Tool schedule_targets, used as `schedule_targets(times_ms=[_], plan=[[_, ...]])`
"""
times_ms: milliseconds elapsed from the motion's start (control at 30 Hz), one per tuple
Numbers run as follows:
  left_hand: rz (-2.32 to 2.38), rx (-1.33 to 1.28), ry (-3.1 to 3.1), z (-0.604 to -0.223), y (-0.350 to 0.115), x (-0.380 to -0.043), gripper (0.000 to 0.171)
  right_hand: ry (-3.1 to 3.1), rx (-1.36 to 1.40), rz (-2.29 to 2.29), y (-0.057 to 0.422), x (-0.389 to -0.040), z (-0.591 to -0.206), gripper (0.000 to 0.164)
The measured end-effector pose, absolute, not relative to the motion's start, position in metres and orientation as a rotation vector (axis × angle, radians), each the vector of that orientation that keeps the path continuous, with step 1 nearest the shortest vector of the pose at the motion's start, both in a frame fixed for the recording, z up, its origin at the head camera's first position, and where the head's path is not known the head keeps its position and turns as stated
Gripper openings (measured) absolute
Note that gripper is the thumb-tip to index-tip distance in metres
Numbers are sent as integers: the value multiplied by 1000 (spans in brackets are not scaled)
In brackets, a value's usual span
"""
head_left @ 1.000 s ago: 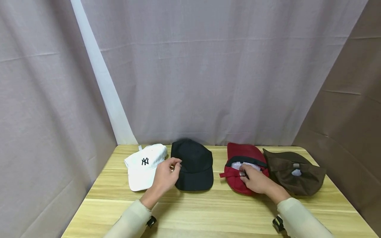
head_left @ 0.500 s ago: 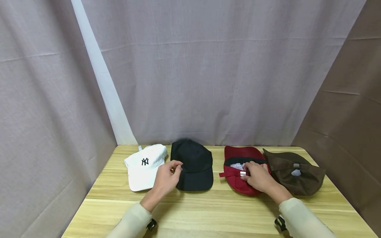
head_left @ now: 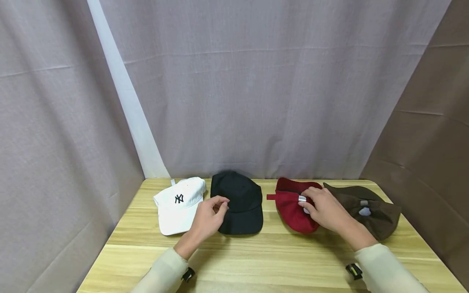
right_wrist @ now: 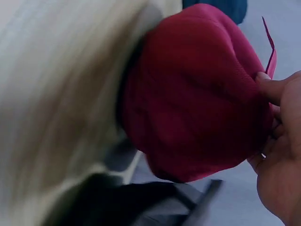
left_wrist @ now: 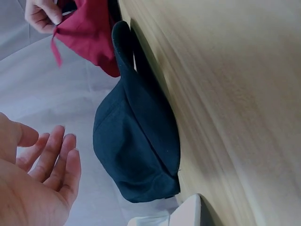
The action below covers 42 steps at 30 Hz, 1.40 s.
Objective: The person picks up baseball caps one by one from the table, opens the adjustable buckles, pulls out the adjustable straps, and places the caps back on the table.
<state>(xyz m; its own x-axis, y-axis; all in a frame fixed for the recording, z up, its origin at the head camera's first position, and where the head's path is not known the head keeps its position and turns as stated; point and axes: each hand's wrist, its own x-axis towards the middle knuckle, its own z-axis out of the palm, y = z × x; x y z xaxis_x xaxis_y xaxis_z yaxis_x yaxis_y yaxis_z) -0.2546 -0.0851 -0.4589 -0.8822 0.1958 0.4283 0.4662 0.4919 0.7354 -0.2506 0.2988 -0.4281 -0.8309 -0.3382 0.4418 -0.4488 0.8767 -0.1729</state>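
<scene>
My right hand (head_left: 327, 207) pinches the back edge of a red baseball cap (head_left: 294, 209), by the strap with its silvery buckle. In the right wrist view, the thumb lies on the outside of the cap's red crown (right_wrist: 197, 89). My left hand (head_left: 210, 215) holds nothing and hovers in front of a black cap (head_left: 238, 195), its fingers loosely bent. From the left wrist view, this hand (left_wrist: 42, 174) stands apart from the black cap (left_wrist: 134, 136).
A white cap (head_left: 179, 207) with a dark NY logo lies left of the black one. On the right is a dark brown cap (head_left: 366, 215), close beside the red one. All rest on a wooden table (head_left: 256, 264) backed by a grey curtain (head_left: 238, 101).
My right hand has raised the back of the red cap, so its inside no longer shows, and has shifted slightly right. My left hand has moved slightly right.
</scene>
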Motion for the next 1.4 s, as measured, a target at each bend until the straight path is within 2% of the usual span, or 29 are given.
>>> schedule_targets(times_ms=[533, 800, 967, 1067, 1233, 1400], plan=[[-1349, -695, -2451, -451, -77, -248, 17, -2403, 754, 334, 272, -216, -384, 10], [-1384, -718, -2464, -453, -75, -244, 17, -2280, 936, 469, 248, -201, -378, 20], [-1359, -740, -2462, -453, -75, -243, 17, -2241, 1062, 556, 238, -196, -377, 9], [-1351, -771, -2472, -453, -72, -242, 17, -2247, 1086, 594, 233, -195, -379, 9], [-1455, -926, -2483, -449, -64, -240, 20, -2245, 1093, 624, 224, -194, -383, 21], [-1559, -1194, -2454, -441, -52, -238, 23, -2271, 1113, 673, 216, -192, -388, 22]])
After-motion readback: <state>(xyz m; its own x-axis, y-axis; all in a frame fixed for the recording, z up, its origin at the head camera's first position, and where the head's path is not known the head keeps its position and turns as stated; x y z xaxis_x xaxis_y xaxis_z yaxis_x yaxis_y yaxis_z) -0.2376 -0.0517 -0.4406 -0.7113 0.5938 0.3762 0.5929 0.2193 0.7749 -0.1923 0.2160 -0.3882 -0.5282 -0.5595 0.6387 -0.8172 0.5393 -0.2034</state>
